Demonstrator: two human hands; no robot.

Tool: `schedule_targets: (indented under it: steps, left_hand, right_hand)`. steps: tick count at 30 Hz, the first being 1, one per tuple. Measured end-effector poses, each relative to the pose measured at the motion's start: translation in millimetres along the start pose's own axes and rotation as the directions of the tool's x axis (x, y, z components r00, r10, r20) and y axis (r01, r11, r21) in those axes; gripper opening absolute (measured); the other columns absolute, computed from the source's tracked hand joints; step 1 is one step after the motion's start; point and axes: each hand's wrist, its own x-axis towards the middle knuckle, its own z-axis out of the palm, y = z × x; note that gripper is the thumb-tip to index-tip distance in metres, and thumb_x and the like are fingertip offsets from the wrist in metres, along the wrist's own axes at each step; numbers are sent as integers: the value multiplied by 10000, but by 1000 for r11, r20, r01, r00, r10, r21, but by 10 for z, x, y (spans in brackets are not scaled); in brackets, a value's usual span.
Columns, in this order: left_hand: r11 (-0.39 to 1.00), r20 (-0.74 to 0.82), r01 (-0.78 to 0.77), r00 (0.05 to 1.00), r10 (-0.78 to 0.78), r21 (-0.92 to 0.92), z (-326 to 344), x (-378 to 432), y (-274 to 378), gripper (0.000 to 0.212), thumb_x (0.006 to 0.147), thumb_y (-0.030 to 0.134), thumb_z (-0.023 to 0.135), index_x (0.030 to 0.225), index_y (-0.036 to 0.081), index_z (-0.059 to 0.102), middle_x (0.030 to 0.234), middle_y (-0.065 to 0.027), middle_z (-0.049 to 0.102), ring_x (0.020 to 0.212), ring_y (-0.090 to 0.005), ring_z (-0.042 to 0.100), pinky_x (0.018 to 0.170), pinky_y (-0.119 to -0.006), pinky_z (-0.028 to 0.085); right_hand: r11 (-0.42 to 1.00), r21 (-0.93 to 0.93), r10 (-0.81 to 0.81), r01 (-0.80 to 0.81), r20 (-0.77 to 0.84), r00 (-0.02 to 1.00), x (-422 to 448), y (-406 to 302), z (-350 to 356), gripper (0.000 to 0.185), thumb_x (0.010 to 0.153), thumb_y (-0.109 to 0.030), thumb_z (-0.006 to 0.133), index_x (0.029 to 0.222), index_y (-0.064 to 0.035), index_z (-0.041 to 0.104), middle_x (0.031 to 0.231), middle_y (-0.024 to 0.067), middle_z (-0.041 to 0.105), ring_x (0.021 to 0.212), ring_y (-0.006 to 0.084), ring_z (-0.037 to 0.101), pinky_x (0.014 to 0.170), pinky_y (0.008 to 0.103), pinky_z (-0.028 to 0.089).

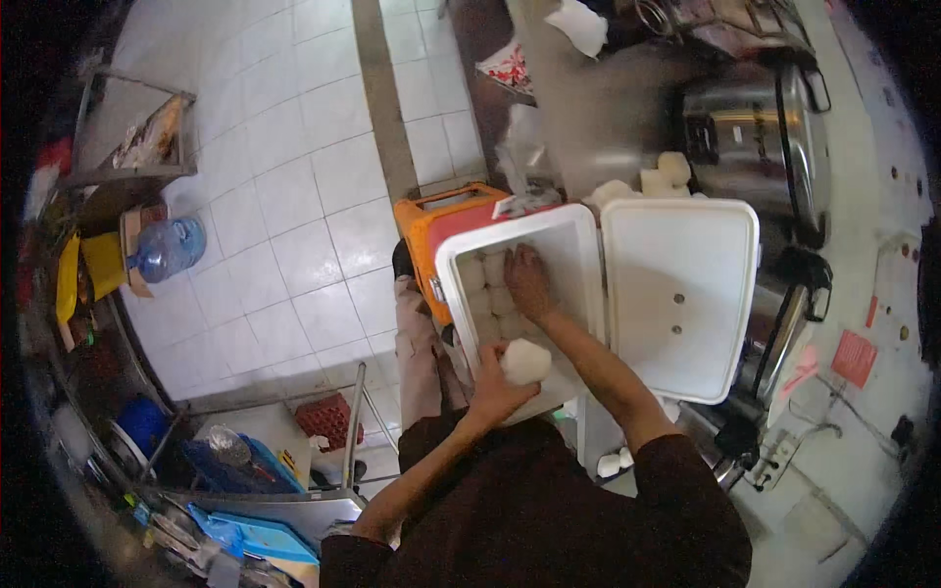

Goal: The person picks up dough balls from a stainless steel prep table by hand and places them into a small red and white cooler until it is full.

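A red cooler box with a white rim stands before me, its white lid swung back to the right. Pale rounded blocks lie side by side in rows at the bottom; their material is unclear. My left hand holds a white rounded block above the near left edge of the box. Deep inside, my right hand reaches down to the rows with bent fingers; whether it grips a block is hidden. More such white pieces sit on the metal counter behind the lid.
An orange plastic crate or stand is against the box's left side. Large steel pots stand at the right. A metal rail rises near my left elbow. At the far left, a blue water jug lies by shelving.
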Motion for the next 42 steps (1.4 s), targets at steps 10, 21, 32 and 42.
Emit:
schedule_targets:
  steps: [10,21,32,42]
  left_hand:
    - [986,-335,41,938,-94,-163,208,381,115,720,752,192,751,1292,-21,324,1191,-182,462,1095,-294,510,942,-396,425]
    - [862,-294,128,907,-303,-491,291,923,-343,564,898,353,490,1387,86,397,1371,-108,417,1294,-243,379,983,-419,344]
    - [810,-328,138,866,-378,-570,232,1052,-377,452,940,282,455,1319,36,436,1296,-101,460,1203,-252,434,996,-389,341]
    - [796,-331,45,894,-301,-603,149,1046,-755,540,925,300,509,1408,106,365,1323,-96,480,1242,-257,435,1017,-380,346]
  right_hand:
    - [-274,819,60,-505,538,841,-509,369,-1215,613,890,-282,632,1397,-41,385,1266,154,528,1171,250,523,888,393,516]
    - [478,774,504,-415,145,851,-76,93,-1250,516,805,-160,665,1258,-11,467,1149,259,545,977,383,619,737,491,535]
    - [901,270,396,-340,-188,899,314,-56,-128,436,835,-140,538,1223,54,499,1201,233,513,1029,353,550,798,437,541]
    - [805,384,488,-452,5,873,317,-365,-388,549,816,-129,519,1319,77,439,1322,317,430,1226,457,433,1027,563,369]
